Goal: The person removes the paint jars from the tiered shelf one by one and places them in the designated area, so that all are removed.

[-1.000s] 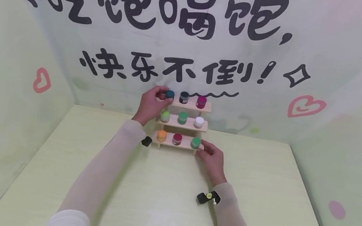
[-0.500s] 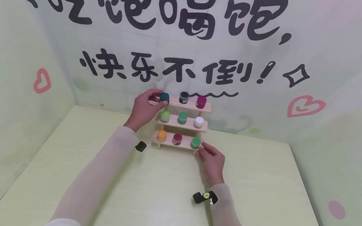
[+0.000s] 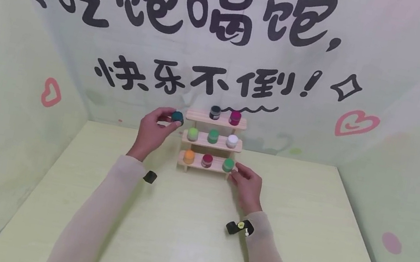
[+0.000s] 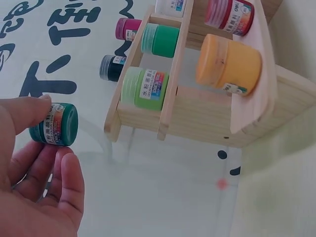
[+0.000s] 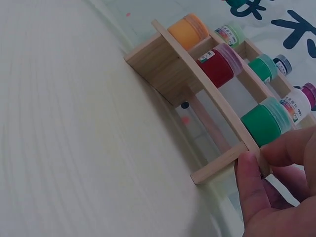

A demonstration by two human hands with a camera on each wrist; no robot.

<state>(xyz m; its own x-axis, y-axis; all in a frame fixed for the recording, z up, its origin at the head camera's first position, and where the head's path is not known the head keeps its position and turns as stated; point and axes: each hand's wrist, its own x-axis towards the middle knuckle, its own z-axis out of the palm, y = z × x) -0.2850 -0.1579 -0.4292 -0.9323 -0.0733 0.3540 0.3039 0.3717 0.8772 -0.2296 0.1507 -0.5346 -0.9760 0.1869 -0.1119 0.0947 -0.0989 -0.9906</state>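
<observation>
My left hand [image 3: 152, 132] pinches a dark teal paint jar [image 4: 55, 124] between thumb and fingers, held in the air just left of the rack's top tier. A three-tier wooden rack [image 3: 212, 141] stands against the back wall. My right hand [image 3: 247, 187] grips the right end of its lowest shelf, beside a green paint jar [image 5: 266, 123]. On that shelf also sit an orange jar [image 3: 189, 157] and a dark red jar [image 3: 207, 161]. Light green, green and white jars fill the middle shelf. A black jar [image 3: 215, 112] and a magenta jar [image 3: 235, 118] stand on top.
A pale wood-grain table [image 3: 182, 238] spreads in front of the rack. Behind it hangs a white cloth wall [image 3: 144, 51] with large black lettering and pink hearts. Cloth walls also rise on the left and right sides.
My left hand has lifted the teal jar off the left end of the top shelf and carried it left and slightly down. My right hand stays at the lowest shelf's end.
</observation>
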